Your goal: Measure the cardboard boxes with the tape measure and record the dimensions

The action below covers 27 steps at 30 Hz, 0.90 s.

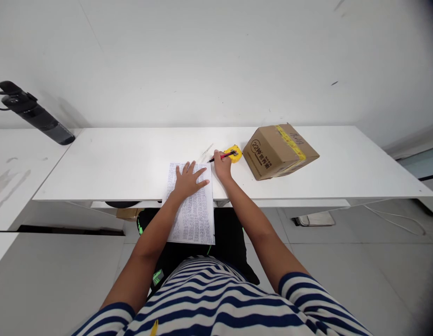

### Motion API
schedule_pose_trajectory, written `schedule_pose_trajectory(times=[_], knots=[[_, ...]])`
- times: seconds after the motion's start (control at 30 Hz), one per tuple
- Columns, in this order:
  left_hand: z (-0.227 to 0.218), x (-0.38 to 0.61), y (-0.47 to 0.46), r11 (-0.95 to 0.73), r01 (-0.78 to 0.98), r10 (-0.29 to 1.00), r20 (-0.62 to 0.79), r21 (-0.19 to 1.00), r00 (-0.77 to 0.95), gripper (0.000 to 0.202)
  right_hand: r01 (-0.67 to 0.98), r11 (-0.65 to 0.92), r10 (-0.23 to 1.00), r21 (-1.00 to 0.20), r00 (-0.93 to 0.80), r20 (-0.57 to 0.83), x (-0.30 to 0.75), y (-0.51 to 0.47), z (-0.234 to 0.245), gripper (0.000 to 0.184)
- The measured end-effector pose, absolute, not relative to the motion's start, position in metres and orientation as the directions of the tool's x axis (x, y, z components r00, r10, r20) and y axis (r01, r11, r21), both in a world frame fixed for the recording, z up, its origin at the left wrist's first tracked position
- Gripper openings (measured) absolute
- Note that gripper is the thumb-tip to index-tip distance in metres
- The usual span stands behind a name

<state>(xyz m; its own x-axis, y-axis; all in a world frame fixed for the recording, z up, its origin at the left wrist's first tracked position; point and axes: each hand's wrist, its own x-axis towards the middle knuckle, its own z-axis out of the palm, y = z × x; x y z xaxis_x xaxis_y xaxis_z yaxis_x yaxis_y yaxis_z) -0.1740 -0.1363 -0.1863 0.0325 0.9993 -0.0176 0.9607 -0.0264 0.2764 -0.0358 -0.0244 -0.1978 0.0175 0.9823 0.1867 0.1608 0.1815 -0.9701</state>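
Note:
A sheet of paper (195, 219) covered in dense handwriting lies partly on the white desk and hangs over its front edge above my lap. My left hand (188, 181) rests flat on its upper part, fingers spread. Just right of the paper's top corner, my right hand (222, 167) grips a pen (227, 154) with a red and black barrel, its dark tip pointing left toward the paper. Whether the tip touches anything I cannot tell. Right behind that hand sits a yellow tape measure (236, 157), partly covered by the pen.
A taped cardboard box (272, 158) with printed characters stands on the desk (328, 172) to the right. A dark bottle (37, 114) is at the far left near the wall (188, 60). On the floor to the right lie a pale flat object (314, 219) and a white cable (394, 216).

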Motion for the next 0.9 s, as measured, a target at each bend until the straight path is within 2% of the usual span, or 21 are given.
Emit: schedule_pose_trajectory(times=[0.1,0.23,0.33,0.4,0.5,0.6,0.67,0.73,0.8,0.9], knots=[[-0.188,-0.175,-0.134,-0.026,0.957,0.999,-0.018,0.289,0.033,0.068,0.199,0.232,0.971,-0.952,0.014,0.239,-0.035,-0.025,-0.199,0.039],[-0.189,-0.186,-0.114,-0.033,0.955,0.999,-0.020,0.296,0.041,0.068,0.364,0.425,0.897,-0.829,-0.042,0.441,-0.034,-0.024,-0.205,0.028],[-0.188,-0.202,-0.089,-0.019,0.950,1.000,0.004,0.312,0.019,0.069,0.510,0.406,0.907,-0.758,-0.122,0.404,-0.035,-0.022,-0.209,0.038],[-0.186,-0.214,-0.073,0.004,0.937,0.998,0.061,0.348,-0.027,0.059,0.558,0.391,0.919,-0.732,-0.186,0.349,-0.038,-0.021,-0.210,0.044],[-0.185,-0.227,-0.057,-0.012,0.847,0.973,0.202,0.531,-0.113,0.047,0.547,0.485,0.872,-0.683,-0.364,0.327,-0.042,-0.023,-0.208,0.051],[-0.184,-0.235,-0.055,-0.033,0.689,0.925,0.283,0.724,-0.254,0.060,0.497,0.557,0.817,-0.665,-0.471,0.333,-0.043,-0.028,-0.202,0.056],[-0.185,-0.239,-0.057,-0.009,0.600,0.886,0.285,0.800,-0.367,0.066,0.486,0.583,0.808,-0.651,-0.426,0.406,-0.041,-0.031,-0.197,0.051],[-0.185,-0.240,-0.059,0.010,0.542,0.861,0.269,0.840,-0.432,0.066,0.543,0.566,0.821,-0.621,-0.305,0.482,-0.034,-0.034,-0.193,0.045],[-0.184,-0.240,-0.060,0.016,0.545,0.870,0.258,0.838,-0.421,0.062,0.656,0.449,0.860,-0.606,-0.134,0.493,-0.024,-0.034,-0.192,0.042],[-0.182,-0.239,-0.059,0.025,0.623,0.898,0.256,0.782,-0.357,0.058,0.782,0.222,0.919,-0.582,0.031,0.392,-0.009,-0.033,-0.194,0.049]])
